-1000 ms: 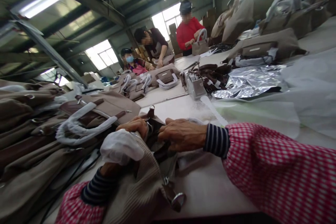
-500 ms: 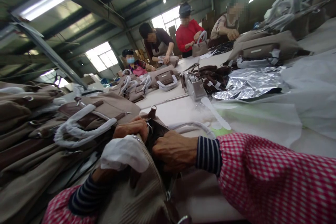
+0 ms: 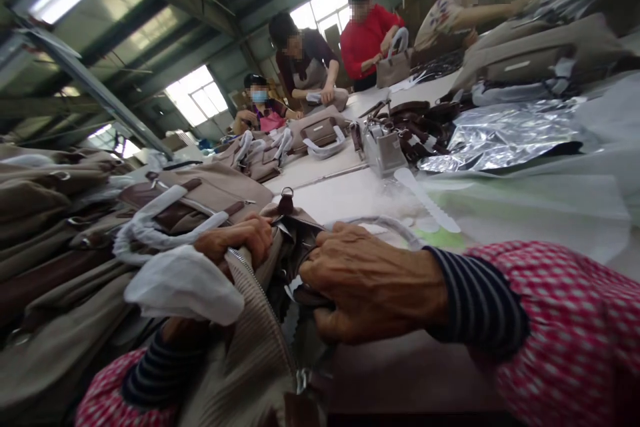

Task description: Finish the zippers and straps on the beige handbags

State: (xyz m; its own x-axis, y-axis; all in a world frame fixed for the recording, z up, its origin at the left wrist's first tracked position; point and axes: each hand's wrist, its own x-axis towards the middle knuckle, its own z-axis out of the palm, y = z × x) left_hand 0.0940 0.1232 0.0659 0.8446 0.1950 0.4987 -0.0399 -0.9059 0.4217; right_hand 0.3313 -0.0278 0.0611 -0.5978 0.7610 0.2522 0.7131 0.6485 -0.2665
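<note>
Taupe bag (image 3: 245, 353) unzipped on the table (image 3: 325, 199) before me; my left hand (image 3: 237, 237) grips its zippered edge (image 3: 263, 295), my right hand (image 3: 373, 283) curls round a brown piece (image 3: 313, 297), possibly strap, just inside

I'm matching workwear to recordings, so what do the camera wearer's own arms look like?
The right sleeve and left sleeve are loose, in red-and-white check. Beneath, the right cuff and left cuff are snug, dark navy with thin lighter stripes. The fingers are ungloved.
</note>
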